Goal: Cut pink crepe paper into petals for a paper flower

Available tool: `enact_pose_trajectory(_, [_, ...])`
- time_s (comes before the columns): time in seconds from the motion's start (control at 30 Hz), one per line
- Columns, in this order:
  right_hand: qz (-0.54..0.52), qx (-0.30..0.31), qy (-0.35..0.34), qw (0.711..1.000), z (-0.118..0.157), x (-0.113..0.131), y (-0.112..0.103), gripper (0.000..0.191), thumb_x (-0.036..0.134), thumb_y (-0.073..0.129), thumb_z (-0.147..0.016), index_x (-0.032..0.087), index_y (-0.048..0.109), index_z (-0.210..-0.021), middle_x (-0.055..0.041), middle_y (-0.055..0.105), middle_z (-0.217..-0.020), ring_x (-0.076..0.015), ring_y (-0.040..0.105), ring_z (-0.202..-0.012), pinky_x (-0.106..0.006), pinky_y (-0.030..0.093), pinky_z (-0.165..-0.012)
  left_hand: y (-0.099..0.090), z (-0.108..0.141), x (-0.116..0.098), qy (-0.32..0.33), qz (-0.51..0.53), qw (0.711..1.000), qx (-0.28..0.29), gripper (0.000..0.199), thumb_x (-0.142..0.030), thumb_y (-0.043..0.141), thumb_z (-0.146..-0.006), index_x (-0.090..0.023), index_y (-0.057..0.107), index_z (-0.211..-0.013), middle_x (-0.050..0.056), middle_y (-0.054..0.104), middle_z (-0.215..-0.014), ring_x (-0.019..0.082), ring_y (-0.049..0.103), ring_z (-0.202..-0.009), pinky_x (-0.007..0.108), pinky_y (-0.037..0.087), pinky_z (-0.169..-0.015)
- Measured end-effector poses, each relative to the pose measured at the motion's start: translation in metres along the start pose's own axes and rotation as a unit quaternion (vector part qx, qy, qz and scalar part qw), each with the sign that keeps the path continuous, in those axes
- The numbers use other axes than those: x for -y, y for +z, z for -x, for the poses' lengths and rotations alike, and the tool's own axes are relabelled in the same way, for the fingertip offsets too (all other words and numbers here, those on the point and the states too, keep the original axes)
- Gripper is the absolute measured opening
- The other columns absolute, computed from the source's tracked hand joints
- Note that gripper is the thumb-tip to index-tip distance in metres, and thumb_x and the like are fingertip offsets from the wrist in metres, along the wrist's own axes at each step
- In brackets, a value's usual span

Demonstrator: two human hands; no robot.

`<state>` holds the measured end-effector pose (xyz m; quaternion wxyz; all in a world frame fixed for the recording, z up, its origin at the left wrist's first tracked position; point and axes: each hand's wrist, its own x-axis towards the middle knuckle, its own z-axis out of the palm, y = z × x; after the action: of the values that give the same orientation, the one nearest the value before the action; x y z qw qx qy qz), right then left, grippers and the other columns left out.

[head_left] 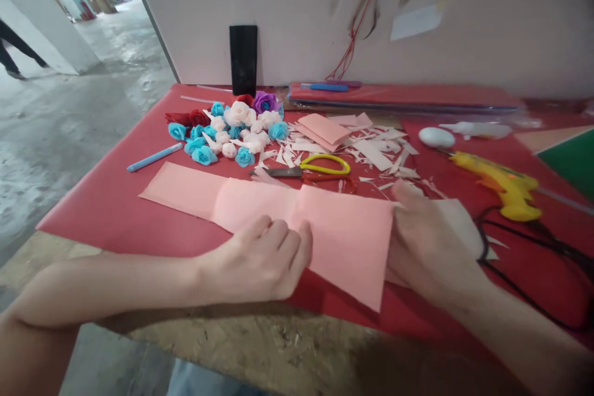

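A long strip of pink paper (343, 229) with folds across it stretches over the red table covering, its right part lifted and tilted toward me. My left hand (271, 257) is closed, knuckles up, gripping the strip's lower edge near the middle fold. At the right end, my right hand (427, 241) holds the paper's edge, thumb on top and the other fingers partly hidden. Just beyond the strip lie scissors (325, 167) with yellow and red handles. Paper scraps (378, 151) and a folded pink paper piece (322, 131) are scattered behind them.
Blue, white, red and purple paper flowers (239, 114) cluster at the back left, near a blue pen (154, 157). A black phone (244, 60) leans on the wall. Right of my hands are a yellow glue gun (499, 182), its dark cord and a white egg-shaped object (436, 137).
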<state>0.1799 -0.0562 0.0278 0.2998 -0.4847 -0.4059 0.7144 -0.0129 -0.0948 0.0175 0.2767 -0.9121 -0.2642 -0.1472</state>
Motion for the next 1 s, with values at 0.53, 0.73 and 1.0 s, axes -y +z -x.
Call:
enact_pose_trajectory(0.53, [0.404, 0.008, -0.051, 0.913, -0.022, -0.012, -0.042, 0.034, 0.028, 0.047, -0.07, 0.018, 0.066, -0.096, -0.0022, 0.068, -0.073, -0.0196, 0.061, -0.068, -0.029, 0.044, -0.059, 0.045, 0.015, 0.025, -0.023, 0.379, 0.919, 0.102, 0.025, -0.029, 0.048, -0.086, -0.012, 0.056, -0.103, 0.014, 0.061, -0.111, 0.023, 0.054, -0.106, 0.036, 0.044, -0.093])
enact_pose_trajectory(0.73, [0.507, 0.082, -0.099, 0.852, -0.052, 0.012, -0.038, 0.035, 0.016, 0.045, -0.06, 0.021, 0.069, -0.084, 0.0003, 0.069, -0.077, -0.0161, 0.058, -0.064, -0.026, 0.042, -0.057, 0.049, 0.015, 0.024, 0.039, 0.402, 0.911, 0.083, 0.026, -0.017, 0.043, -0.086, -0.012, 0.056, -0.108, 0.012, 0.062, -0.113, 0.022, 0.051, -0.113, 0.035, 0.04, -0.098])
enact_pose_trajectory(1.0, [0.407, 0.012, -0.022, 0.913, -0.048, 0.013, -0.045, 0.043, 0.044, 0.058, -0.071, 0.016, 0.06, -0.102, 0.0023, 0.055, -0.057, -0.0104, 0.044, -0.048, -0.022, 0.034, -0.044, 0.056, 0.02, 0.018, 0.058, 0.424, 0.898, 0.101, 0.028, -0.022, 0.04, -0.088, -0.011, 0.058, -0.107, 0.013, 0.059, -0.118, 0.023, 0.053, -0.111, 0.038, 0.036, -0.101])
